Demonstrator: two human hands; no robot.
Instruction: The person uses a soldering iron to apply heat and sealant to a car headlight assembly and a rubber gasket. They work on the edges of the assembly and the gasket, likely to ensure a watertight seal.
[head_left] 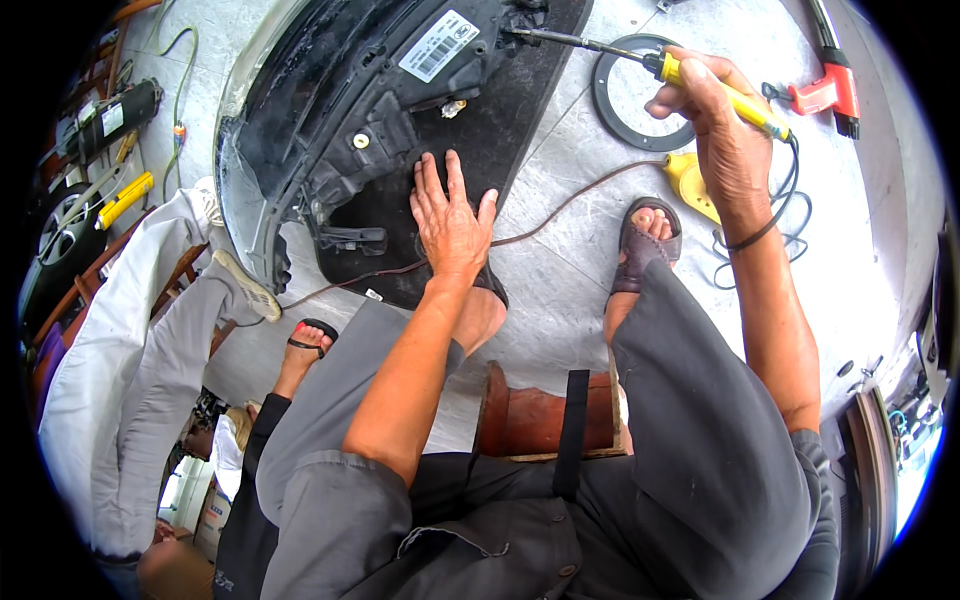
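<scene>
Headlamp housing (370, 120), large and black with a clear lens down its left side, lies on a black mat (510, 125) on the grey floor (560, 290), at the upper left of centre. Around it, from big to small: a person in pale trousers (85, 390) at the left, a reddish-brown wooden seat (540, 420) between the wearer's legs, a dark flat ring (603, 95) just right of the mat, a red pistol-grip tool (825, 92) farther right, and a yellow power block (690, 188) below the ring. Its brown cord (570, 205) crosses the floor between the wearer's feet and runs on over the mat behind the left wrist. Of the two hands, the left hand (450, 225) is flat, palm down, fingers and thumb spread beside the housing's lower edge; the right hand (715, 120), raised above the ring, pinches the yellow handle of a soldering iron (752, 108), its shaft pointing left toward the housing's upper right corner. The top edge crops the housing; whether the iron's tip touches it cannot be told, nor whether the left palm rests on mat or housing. The left forearm covers part of a sandalled foot.
</scene>
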